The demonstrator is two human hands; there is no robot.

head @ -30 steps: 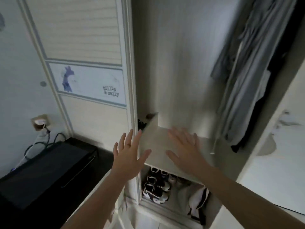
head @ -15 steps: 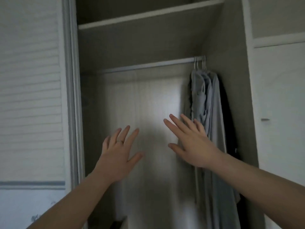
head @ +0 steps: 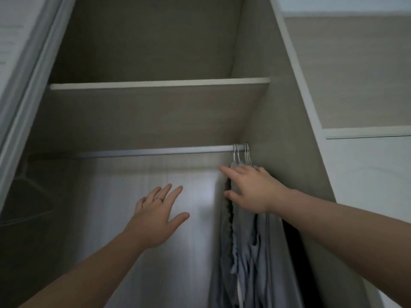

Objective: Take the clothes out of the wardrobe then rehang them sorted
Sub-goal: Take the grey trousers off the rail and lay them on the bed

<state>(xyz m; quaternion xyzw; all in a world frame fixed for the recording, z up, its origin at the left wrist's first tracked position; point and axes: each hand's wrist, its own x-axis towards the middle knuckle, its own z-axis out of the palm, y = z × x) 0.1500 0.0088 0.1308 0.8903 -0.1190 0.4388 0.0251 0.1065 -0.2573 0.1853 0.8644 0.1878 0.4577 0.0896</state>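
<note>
The right hand (head: 253, 190) is covering the shoulders of the grey clothes (head: 251, 252), leaving only the hooks of the hangers (head: 241, 153) showing. Its far fingers are hiding behind the cloth, so any grip is impossible to tell. The bottom edge is cutting off the hems. A dark garment (head: 295, 245) is hiding partly behind the right forearm. A dim curved shape (head: 26, 196) is lying in shadow at the left, too murky to identify.

A pale, horizontally slatted sliding door panel (head: 11, 41) filled the upper left corner, bordered by a broad grey-white frame strip (head: 26, 85) that ran slantwise down to the left edge. On the right stood a smooth white flat cupboard front (head: 369, 185). Just above it lay a narrow white ledge (head: 367, 132), over that a beige wood-grain panel (head: 355, 74), and a white band (head: 344, 5) topped the panel.
</note>
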